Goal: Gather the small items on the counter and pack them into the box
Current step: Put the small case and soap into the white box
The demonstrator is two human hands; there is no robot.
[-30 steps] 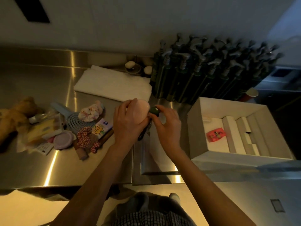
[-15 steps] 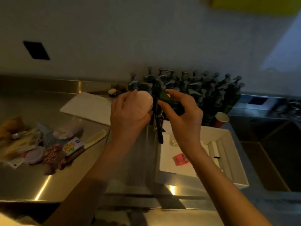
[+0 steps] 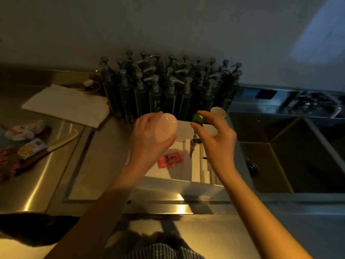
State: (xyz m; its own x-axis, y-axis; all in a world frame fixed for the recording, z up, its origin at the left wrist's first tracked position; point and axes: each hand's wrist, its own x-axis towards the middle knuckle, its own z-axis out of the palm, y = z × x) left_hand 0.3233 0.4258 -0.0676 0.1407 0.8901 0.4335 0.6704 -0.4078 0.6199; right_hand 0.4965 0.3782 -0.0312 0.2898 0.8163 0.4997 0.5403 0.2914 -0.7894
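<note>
My left hand [image 3: 149, 139] grips a round pale pink case [image 3: 166, 126] above the white box [image 3: 179, 186]. My right hand [image 3: 214, 139] pinches a small green keychain [image 3: 198, 119] between thumb and fingers, and its keys [image 3: 192, 147] dangle over the box. Inside the box lie a red packet [image 3: 169, 159] and white dividers [image 3: 205, 165]. More small items stay on the steel counter at the left: a colourful card [image 3: 30, 148], a cream comb [image 3: 61, 140], a scrunchie [image 3: 8, 156] and a pink fabric piece [image 3: 20, 131].
Several dark green pump bottles [image 3: 168, 90] stand behind the box against the wall. A folded white cloth [image 3: 69, 104] lies at the back left. A paper cup [image 3: 218, 113] sits beside the bottles. A steel sink [image 3: 291, 156] opens to the right.
Both hands have carried the pink case and the keychain to the right and over the box. The hands have drawn apart, and the view has shifted toward the sink.
</note>
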